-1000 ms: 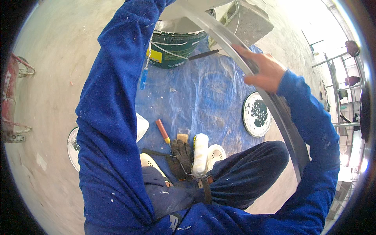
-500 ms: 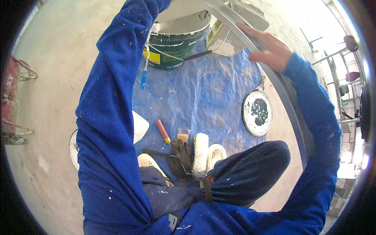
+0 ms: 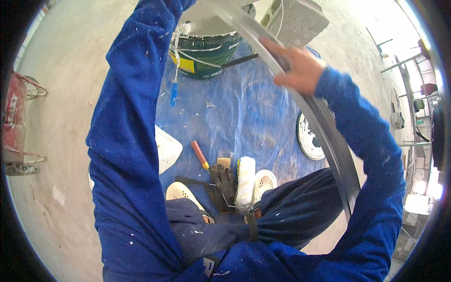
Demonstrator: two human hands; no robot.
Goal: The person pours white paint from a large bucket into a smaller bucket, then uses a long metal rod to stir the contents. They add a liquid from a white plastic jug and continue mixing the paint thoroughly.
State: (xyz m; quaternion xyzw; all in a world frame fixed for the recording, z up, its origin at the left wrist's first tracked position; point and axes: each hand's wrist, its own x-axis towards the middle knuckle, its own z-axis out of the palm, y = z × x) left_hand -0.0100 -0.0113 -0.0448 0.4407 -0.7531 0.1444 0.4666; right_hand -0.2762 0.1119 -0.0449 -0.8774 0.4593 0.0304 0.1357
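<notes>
A long grey metal bar curves from the top middle of the view down past my right knee. My right hand is closed around its upper part, thumb on the near side and fingers across it, somewhat blurred by motion. My left sleeve reaches up to the top edge, and the left hand lies beyond the picture. Below the bar's top end stands a dark green bucket with pale paint on its rim. A paint-smeared tool with a blue end hangs down its side.
On the blue sheet lie a red-handled tool, a dark glove, a white paint roller and a white container. A paint-stained lid lies partly behind the bar. Concrete blocks sit beyond; red equipment stands left.
The metal bar and my right hand have shifted left in the view. The bar now covers part of the lid. My left arm has moved slightly up and left.
</notes>
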